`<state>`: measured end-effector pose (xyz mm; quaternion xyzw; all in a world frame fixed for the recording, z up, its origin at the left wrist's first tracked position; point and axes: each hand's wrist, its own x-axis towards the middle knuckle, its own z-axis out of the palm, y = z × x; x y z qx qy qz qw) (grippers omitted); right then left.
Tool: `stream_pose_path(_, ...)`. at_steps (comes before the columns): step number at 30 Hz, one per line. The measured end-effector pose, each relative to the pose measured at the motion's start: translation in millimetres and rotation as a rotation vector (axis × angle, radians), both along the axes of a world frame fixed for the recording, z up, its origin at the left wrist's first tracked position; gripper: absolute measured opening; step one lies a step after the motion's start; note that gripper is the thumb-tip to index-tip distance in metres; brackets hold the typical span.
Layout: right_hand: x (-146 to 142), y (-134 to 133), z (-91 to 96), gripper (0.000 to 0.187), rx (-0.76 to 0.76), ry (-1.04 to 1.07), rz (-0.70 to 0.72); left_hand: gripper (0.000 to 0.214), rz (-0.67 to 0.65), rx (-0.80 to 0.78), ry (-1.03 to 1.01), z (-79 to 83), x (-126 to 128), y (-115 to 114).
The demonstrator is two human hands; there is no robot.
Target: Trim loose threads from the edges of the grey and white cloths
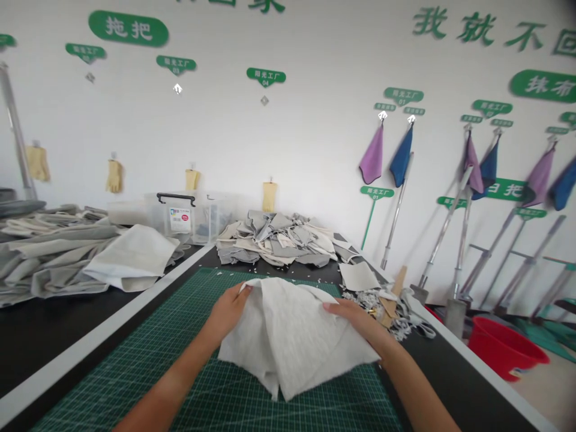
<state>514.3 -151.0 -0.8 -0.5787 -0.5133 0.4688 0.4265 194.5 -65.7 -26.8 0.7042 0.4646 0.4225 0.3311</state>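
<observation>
A large piece of white-grey cloth [292,336] is bunched up over the green cutting mat [193,336]. My left hand [230,311] grips its upper left edge with the fingers closed round the fabric. On the right, my right hand [355,319] pinches the cloth's right side, thumb on top. Both hands hold the cloth slightly raised, and its lower folds hang down onto the mat.
A heap of cut grey and cream fabric pieces [279,240] lies at the mat's far end. Folded grey cloths [67,258] are stacked on the left, beside a clear plastic box [189,216]. Scraps and scissors [382,306] sit at the right. A red basin [504,351] stands on the floor.
</observation>
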Motion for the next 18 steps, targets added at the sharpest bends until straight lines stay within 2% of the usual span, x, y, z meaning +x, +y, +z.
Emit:
stream_pose_path(2, 9.4, -0.2, -5.4, 0.048, -0.034, -0.084, 0.041, 0.043, 0.06, 0.1, 0.045, 6.5, -5.3, 1.2)
stream_pose_path(4, 15.3, 3.3, -17.1, 0.046, -0.006, -0.284, 0.043, 0.036, 0.056, 0.186, 0.058, 15.8, -5.3, -4.1)
stream_pose_path(6, 11.6, 6.7, -28.0, 0.047, 0.093, -0.537, -0.029, 0.032, 0.018, 0.236, 0.058, 25.8, 0.5, -14.8)
stream_pose_path(8, -4.8, 5.0, -31.6, 0.052, 0.236, -0.685, -0.122, 0.029, -0.018, 0.246, 0.072, 34.5, 10.2, -28.1)
stream_pose_path(10, -31.8, -3.7, -25.8, 0.053, 0.34, -0.654, -0.115, 0.027, -0.026, 0.244, 0.102, 40.5, 21.4, -40.9)
stream_pose_path(13, -75.4, -22.8, -9.2, 0.049, 0.293, -0.504, 0.048, 0.024, -0.029, 0.245, 0.162, 45.4, 35.5, -54.8)
stream_pose_path(15, -95.4, -31.5, -2.6, 0.041, 0.284, -0.53, 0.071, 0.023, -0.046, 0.253, 0.188, 47.4, 40.8, -60.3)
stream_pose_path(18, -103.7, -32.3, -5.3, 0.021, 0.303, -0.676, 0.038, 0.021, -0.07, 0.27, 0.2, 51.3, 41.2, -65.1)
